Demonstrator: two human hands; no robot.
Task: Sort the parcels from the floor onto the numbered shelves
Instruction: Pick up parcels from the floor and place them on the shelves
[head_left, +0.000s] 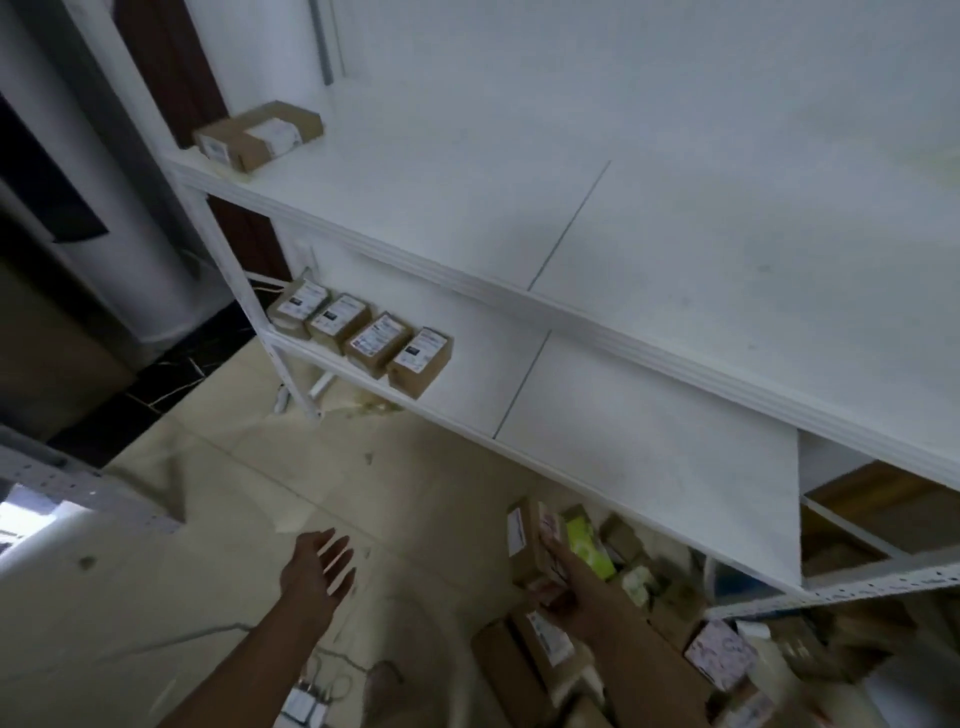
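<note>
My right hand (563, 582) grips a small brown cardboard parcel (527, 540) with a white label, lifted just above the pile of parcels (540, 649) on the floor at the lower right. My left hand (324, 566) hangs over the tiled floor with straight, spread fingers and holds nothing. Ahead stands a white shelf unit (519, 296). Its lower shelf carries a row of several labelled brown parcels (363, 340) at the left end. One more brown parcel (257, 135) lies at the left end of the upper shelf.
The shelf's white upright post (244, 296) stands at the left. A grey perforated metal rack edge (88, 488) juts in from the far left. Mixed boxes, one green (589, 545), crowd the floor under the shelf at the right. Cables and a white plug (304, 701) lie near my feet.
</note>
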